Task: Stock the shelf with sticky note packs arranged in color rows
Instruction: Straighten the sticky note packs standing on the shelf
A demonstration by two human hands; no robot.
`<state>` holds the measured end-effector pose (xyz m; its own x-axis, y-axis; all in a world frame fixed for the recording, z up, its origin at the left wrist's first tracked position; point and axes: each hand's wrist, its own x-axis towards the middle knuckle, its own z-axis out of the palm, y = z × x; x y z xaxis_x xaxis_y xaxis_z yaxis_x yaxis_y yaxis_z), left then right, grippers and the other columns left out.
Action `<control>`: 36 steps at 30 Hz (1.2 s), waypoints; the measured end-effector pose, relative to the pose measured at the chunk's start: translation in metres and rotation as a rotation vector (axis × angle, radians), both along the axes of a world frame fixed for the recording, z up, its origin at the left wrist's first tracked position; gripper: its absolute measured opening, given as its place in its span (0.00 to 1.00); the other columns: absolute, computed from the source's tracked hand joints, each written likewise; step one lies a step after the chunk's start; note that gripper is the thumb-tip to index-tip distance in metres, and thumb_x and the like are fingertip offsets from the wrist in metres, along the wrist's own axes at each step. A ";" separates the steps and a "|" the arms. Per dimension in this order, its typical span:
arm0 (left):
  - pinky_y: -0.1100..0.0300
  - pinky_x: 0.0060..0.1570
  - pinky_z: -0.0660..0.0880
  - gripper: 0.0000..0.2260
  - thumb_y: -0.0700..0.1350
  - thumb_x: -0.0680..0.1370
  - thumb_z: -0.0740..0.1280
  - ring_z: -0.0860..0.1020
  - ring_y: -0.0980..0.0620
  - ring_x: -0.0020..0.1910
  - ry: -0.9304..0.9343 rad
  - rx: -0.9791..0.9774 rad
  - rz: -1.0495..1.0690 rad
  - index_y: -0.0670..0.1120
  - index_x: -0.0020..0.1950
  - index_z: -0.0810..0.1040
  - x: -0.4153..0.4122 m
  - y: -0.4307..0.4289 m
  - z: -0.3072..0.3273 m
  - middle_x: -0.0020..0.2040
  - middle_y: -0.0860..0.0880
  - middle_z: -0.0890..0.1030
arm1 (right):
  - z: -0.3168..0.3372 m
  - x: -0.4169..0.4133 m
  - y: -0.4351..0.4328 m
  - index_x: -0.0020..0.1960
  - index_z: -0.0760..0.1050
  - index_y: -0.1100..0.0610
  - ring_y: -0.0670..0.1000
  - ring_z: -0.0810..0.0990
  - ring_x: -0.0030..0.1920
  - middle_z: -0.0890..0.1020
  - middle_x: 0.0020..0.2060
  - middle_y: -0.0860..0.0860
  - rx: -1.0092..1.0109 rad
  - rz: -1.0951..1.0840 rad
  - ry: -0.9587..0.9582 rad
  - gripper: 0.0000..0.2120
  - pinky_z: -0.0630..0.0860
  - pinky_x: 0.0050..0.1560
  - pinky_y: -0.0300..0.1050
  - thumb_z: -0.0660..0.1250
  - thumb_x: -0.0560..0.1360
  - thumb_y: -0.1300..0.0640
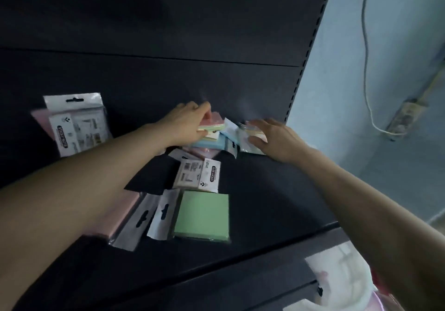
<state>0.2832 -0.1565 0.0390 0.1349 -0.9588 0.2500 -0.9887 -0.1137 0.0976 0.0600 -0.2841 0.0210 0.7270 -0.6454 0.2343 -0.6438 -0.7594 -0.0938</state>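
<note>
Head view: left hand (190,120) curled, gripping mixed-colour pack (213,126) at 12 o'clock on shelf (277,190). Right hand (269,137) flat, fingers straight, pressing clear-wrapped pack (244,132) at 1 o'clock. Green pack (203,216) loose, 6 o'clock. Best: lift clear, sort by colour, don't drag pile.

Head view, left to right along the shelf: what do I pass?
Upright labelled pack leaning on the back panel, green pack lying flat, right hand resting on a clear-wrapped pack, power strip on the wall. Left hand, gripping a pastel pack, overlaps the green pack's span, so omitted.
</note>
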 end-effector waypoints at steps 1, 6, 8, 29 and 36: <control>0.51 0.55 0.70 0.14 0.48 0.76 0.67 0.72 0.44 0.56 0.009 -0.016 0.009 0.52 0.59 0.67 -0.002 0.003 0.000 0.59 0.45 0.73 | 0.001 0.006 -0.004 0.73 0.65 0.47 0.58 0.71 0.66 0.73 0.66 0.53 0.003 0.038 -0.007 0.26 0.70 0.64 0.51 0.60 0.78 0.40; 0.48 0.40 0.75 0.08 0.46 0.79 0.61 0.76 0.46 0.40 0.020 -0.093 0.130 0.53 0.55 0.64 -0.010 0.033 0.005 0.46 0.46 0.78 | 0.005 0.044 -0.007 0.68 0.70 0.48 0.57 0.74 0.60 0.79 0.60 0.50 0.019 0.217 -0.132 0.25 0.71 0.58 0.48 0.64 0.75 0.39; 0.47 0.35 0.75 0.08 0.45 0.80 0.59 0.75 0.46 0.33 0.031 -0.105 0.246 0.51 0.56 0.62 -0.012 0.048 0.008 0.39 0.45 0.76 | 0.004 0.061 -0.006 0.71 0.67 0.48 0.58 0.73 0.63 0.77 0.64 0.51 0.066 0.273 -0.092 0.24 0.70 0.61 0.49 0.63 0.76 0.44; 0.58 0.54 0.68 0.27 0.50 0.74 0.72 0.72 0.48 0.59 0.069 0.025 0.438 0.49 0.70 0.70 -0.018 0.111 0.002 0.59 0.47 0.71 | 0.026 0.067 0.005 0.67 0.67 0.50 0.52 0.76 0.59 0.76 0.62 0.50 0.382 0.407 -0.129 0.26 0.73 0.55 0.43 0.73 0.72 0.52; 0.54 0.42 0.71 0.10 0.51 0.77 0.67 0.75 0.46 0.46 -0.018 -0.221 0.500 0.52 0.57 0.72 -0.031 0.134 0.006 0.46 0.47 0.79 | 0.036 0.078 0.022 0.74 0.64 0.50 0.55 0.73 0.60 0.71 0.63 0.54 0.261 0.481 0.071 0.34 0.70 0.51 0.43 0.73 0.71 0.55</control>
<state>0.2521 -0.0221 0.0453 0.5543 -0.7035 0.4449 -0.8214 -0.5487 0.1559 0.1384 -0.2617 0.0572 0.9623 -0.2670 0.0511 -0.2419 -0.9269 -0.2871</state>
